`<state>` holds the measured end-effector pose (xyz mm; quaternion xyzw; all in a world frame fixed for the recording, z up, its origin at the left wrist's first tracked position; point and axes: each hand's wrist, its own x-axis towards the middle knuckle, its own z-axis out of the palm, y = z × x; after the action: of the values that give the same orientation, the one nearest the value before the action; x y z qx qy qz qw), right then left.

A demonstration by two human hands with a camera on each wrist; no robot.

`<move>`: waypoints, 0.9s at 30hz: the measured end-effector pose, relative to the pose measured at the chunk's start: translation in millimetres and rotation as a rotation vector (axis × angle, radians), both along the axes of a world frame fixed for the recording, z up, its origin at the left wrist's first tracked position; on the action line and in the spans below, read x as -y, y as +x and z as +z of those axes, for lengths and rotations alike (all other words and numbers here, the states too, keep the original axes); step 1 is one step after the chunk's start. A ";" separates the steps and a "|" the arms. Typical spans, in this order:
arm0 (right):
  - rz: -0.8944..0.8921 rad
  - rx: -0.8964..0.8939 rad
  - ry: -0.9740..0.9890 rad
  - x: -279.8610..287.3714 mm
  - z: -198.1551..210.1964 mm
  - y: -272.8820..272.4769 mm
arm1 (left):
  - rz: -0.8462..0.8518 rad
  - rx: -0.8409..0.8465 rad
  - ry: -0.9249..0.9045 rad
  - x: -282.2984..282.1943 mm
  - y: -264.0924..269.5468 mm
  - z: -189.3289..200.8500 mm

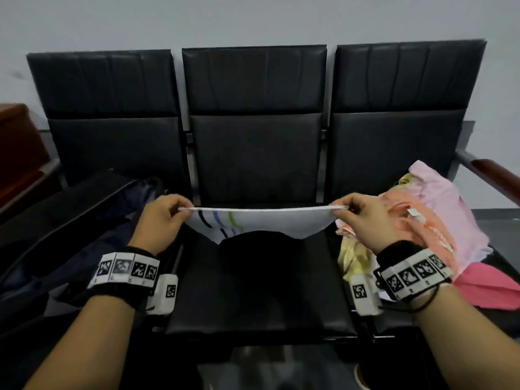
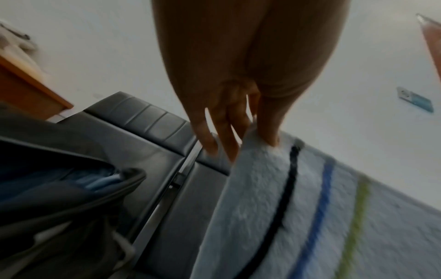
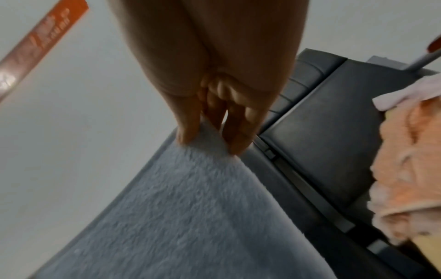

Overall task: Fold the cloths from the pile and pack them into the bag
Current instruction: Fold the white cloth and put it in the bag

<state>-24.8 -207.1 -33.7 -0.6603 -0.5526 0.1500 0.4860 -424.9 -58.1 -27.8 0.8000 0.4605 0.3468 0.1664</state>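
Seats (image 1: 254, 299) carry it all — bag (image 1: 92, 209) open on the left, pile (image 1: 422, 220) waiting on the right, so most folding looks undone. Towel (image 1: 261, 220) hangs above the middle seat — left hand (image 1: 160, 218) and right hand (image 1: 363, 220) each pinch a top corner.

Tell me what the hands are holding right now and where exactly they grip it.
A white striped cloth, stretched over the middle seat. The left hand pinches its left top corner, the right hand its right top corner.
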 end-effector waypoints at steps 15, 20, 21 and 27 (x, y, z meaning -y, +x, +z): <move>0.161 -0.169 -0.422 27.4 -118.4 0.4 | -0.156 -0.109 -0.672 36.0 -12.8 -102.3; -0.055 -0.244 -0.307 -2.8 -138.7 1.0 | 0.010 -0.016 -0.603 18.2 2.5 -123.6; -0.083 -0.237 -0.290 -10.8 -141.1 1.6 | 0.036 0.006 -0.590 13.4 6.1 -127.9; -0.160 -0.159 -0.289 -56.8 -155.4 10.1 | 0.125 0.042 -0.595 -21.7 24.3 -154.1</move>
<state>-14.7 -150.3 -189.1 -0.7511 -0.4308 0.2402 0.4388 -400.6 -36.4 -181.9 0.6789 0.5865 0.2228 0.3815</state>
